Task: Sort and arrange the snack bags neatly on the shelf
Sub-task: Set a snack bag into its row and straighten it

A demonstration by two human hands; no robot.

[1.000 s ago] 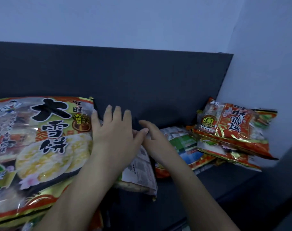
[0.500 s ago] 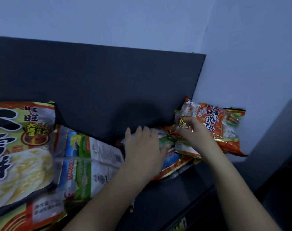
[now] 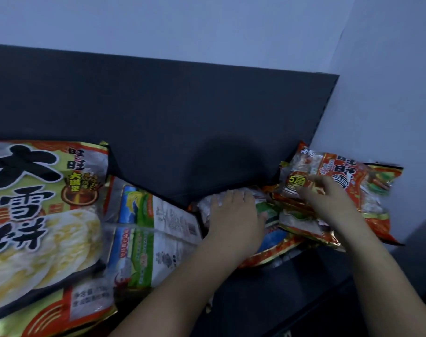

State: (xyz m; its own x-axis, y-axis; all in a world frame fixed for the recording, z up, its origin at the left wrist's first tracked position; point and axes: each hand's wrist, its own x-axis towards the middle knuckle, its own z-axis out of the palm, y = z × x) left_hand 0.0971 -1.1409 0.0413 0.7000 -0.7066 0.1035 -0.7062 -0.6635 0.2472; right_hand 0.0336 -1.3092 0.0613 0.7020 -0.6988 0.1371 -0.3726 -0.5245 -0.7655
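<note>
Left hand (image 3: 234, 220): flat, fingers together, pressing down on the middle bag (image 3: 268, 210).
Right hand (image 3: 328, 200): fingers curled onto the red bag (image 3: 353, 181), apparently gripping its left part.
Where the bags are: all on the shelf (image 3: 268, 300). The big bag (image 3: 37, 215) is at the left, the blue-green bag (image 3: 146, 239) is beside it and partly under it, the middle bag lies under the left palm, and the red bag tops the right pile (image 3: 302, 224) in the corner by the wall (image 3: 377, 93).
Risk, sliding pile: the wrappers look slick (foil on foil), so pulling the red bag could drag the ones beneath it forward and off the shelf.
Risk, crushing: the bags likely hold brittle crackers, and a heavy palm on the middle bag could break them.
Risk, front edge: the middle bag's gold edge lies near the shelf front, so a push toward the person may tip it over.
Risk, big bag: it overlaps its neighbour, so shifting the blue-green bag could bring it slumping down.
Hidden: both thumbs, most of the middle bag's face, and the undersides of the pile.
Cut off: the big bag runs out of view at the left and bottom, and the shelf's front lip is barely seen.
Hard to make out: the light is dim and the right fingers are blurred. I cannot tell how many bags the right pile holds or what sorts they are.
</note>
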